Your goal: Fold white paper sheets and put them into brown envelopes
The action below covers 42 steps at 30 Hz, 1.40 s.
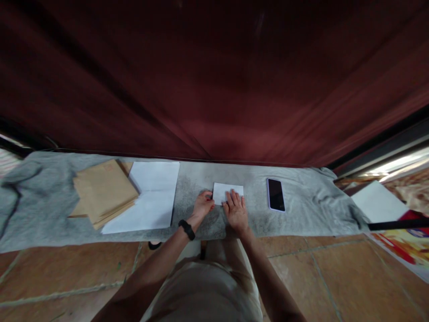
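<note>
A small folded white paper (224, 191) lies on a grey cloth (295, 214) in front of me. My left hand (202, 205), with a black band on the wrist, pinches the paper's left edge with its fingertips. My right hand (236, 209) lies flat, fingers spread, pressing on the paper's lower right part. Both hands touch the same paper.
To the left lie a stack of white sheets (150, 197) and a pile of brown envelopes (102, 191). A black phone (275, 194) lies to the right. A dark red curtain (214, 80) hangs behind. Another white sheet (378, 201) and colourful printed material (407, 246) lie at the far right on the tiled floor (335, 277).
</note>
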### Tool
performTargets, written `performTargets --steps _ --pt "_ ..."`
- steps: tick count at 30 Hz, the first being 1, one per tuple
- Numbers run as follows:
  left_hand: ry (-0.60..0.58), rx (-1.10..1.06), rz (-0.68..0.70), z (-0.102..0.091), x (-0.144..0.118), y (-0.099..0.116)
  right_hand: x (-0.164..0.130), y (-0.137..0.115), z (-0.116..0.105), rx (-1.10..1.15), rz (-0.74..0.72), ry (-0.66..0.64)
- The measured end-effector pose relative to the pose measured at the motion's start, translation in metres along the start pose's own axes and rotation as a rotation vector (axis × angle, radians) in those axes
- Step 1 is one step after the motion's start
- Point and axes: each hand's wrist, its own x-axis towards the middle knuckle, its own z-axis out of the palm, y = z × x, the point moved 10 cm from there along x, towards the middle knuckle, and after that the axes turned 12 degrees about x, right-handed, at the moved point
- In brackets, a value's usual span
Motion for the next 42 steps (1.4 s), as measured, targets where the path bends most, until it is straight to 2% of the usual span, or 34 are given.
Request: performTargets --steps 5,9,15,19,22,25,28,30,32,34,37,40,42 --pt "0.012 -0.066 0.005 -0.003 -0.003 -0.001 -0.004 0.019 -0.010 -0.015 0.065 0.043" --pt "0.019 -0.149 0.057 -0.008 -0.014 0.009 -0.008 0.026 -0.023 0.008 0.097 0.093" --pt "-0.009 -0.251 0.175 -0.009 -0.029 0.038 -0.002 -0.020 -0.025 0.129 -0.060 0.008" --pt "-0.014 -0.315 0.212 -0.013 -0.035 0.051 0.009 -0.024 -0.038 0.224 0.030 0.038" --pt "0.022 -0.354 0.173 -0.019 -0.037 0.046 0.016 -0.013 -0.052 0.481 0.142 0.103" --pt "0.036 -0.321 0.121 -0.018 -0.037 0.037 0.018 0.003 -0.061 0.869 0.316 0.223" --pt "0.007 -0.280 0.094 -0.009 -0.038 0.030 0.014 0.013 -0.051 1.272 0.510 0.326" --pt "-0.011 -0.268 0.091 -0.003 -0.038 0.027 0.012 0.012 -0.041 1.465 0.569 0.356" --pt "-0.019 -0.251 0.107 0.001 -0.036 0.026 0.010 0.011 -0.031 1.558 0.591 0.371" --pt "-0.009 -0.198 0.132 -0.001 -0.032 0.026 0.004 0.016 -0.021 1.574 0.620 0.372" --pt "0.031 -0.097 0.168 -0.014 -0.024 0.026 -0.008 0.033 -0.006 1.511 0.655 0.378" --pt "0.030 0.080 0.255 -0.027 -0.016 0.033 -0.025 0.058 0.001 1.314 0.698 0.405" --pt "0.023 0.220 0.312 -0.032 -0.012 0.038 -0.034 0.071 -0.005 1.098 0.687 0.432"
